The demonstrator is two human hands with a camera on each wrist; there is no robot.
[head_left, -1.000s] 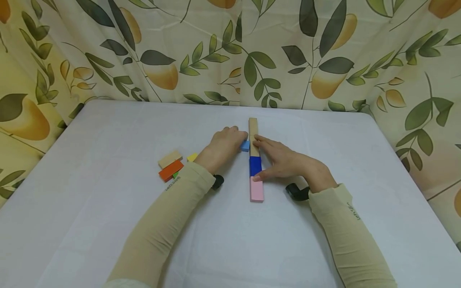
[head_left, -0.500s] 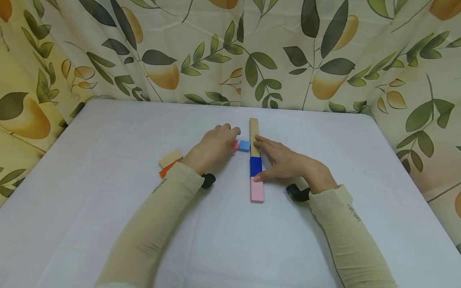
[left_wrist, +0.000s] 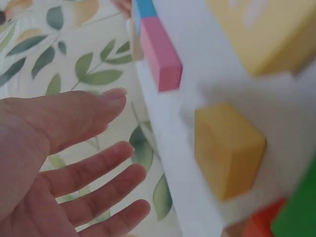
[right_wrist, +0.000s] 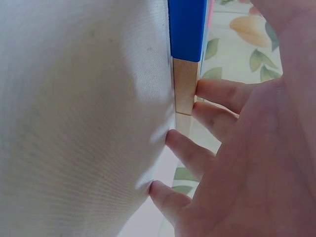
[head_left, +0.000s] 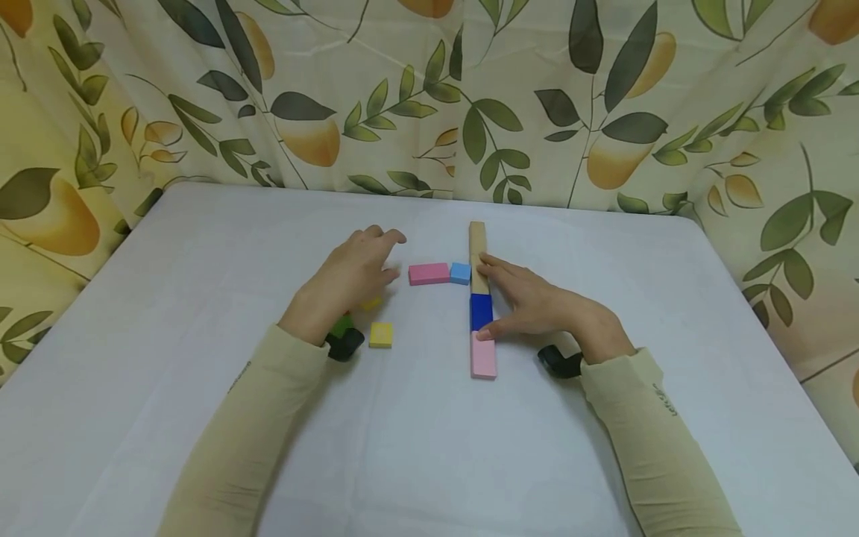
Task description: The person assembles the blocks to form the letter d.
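Note:
In the head view my left hand (head_left: 349, 276) hovers at the left with fingers apart, holding nothing. Below it are a partly covered yellow block (head_left: 371, 303) and a green block (head_left: 342, 325). My right hand (head_left: 537, 304) steadies a straight row from its right side, fingertips against the wooden blocks (head_left: 477, 250) and thumb on the light pink block (head_left: 483, 356). A dark blue block (head_left: 481, 312) lies between those. Branching left from the row are a small light blue block (head_left: 460, 273) and a deeper pink block (head_left: 429, 274), end to end.
A square yellow block (head_left: 380, 335) lies apart, nearer the front. An orange-red block (left_wrist: 264, 219) shows beside the green one in the left wrist view. The white-covered table (head_left: 416, 447) meets a leaf-patterned curtain (head_left: 403, 97) at the back.
My left hand has let go of the deeper pink block, now beside the light blue one, and moved left over the loose blocks. My right hand keeps its place on the row.

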